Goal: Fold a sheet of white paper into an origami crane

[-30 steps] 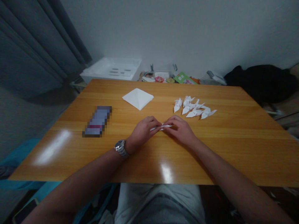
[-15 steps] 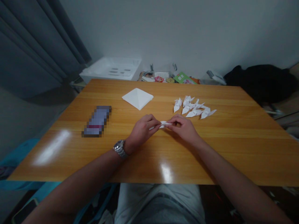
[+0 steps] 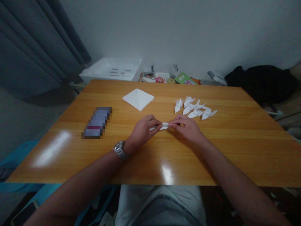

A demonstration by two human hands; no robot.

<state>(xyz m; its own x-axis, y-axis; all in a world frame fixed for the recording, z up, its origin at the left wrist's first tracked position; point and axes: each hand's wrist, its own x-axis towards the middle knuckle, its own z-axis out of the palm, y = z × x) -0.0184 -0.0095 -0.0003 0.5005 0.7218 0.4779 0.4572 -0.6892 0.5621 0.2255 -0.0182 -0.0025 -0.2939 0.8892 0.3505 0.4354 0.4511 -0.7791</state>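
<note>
A small folded white paper (image 3: 164,126) is held just above the middle of the wooden table (image 3: 145,157). My left hand (image 3: 144,129), with a silver watch on its wrist, pinches the paper's left part between thumb and fingers. On the other side, my right hand (image 3: 188,127) pinches the paper's right end, and its fingertips cover that end. Several folded paper cranes (image 3: 195,108) lie in a cluster beyond my right hand. Past my left hand rests a stack of white paper sheets (image 3: 138,99), turned cornerwise.
A phone with a blurred-out screen (image 3: 97,122) lies at the left of the table. Behind the far edge are a white plastic tray (image 3: 113,69), a green packet (image 3: 185,79) and small items. A black cloth heap (image 3: 261,83) is at the far right.
My right hand's fingers have shifted slightly to the right along the paper, so more of its middle shows. My left hand keeps its pinch in nearly the same place.
</note>
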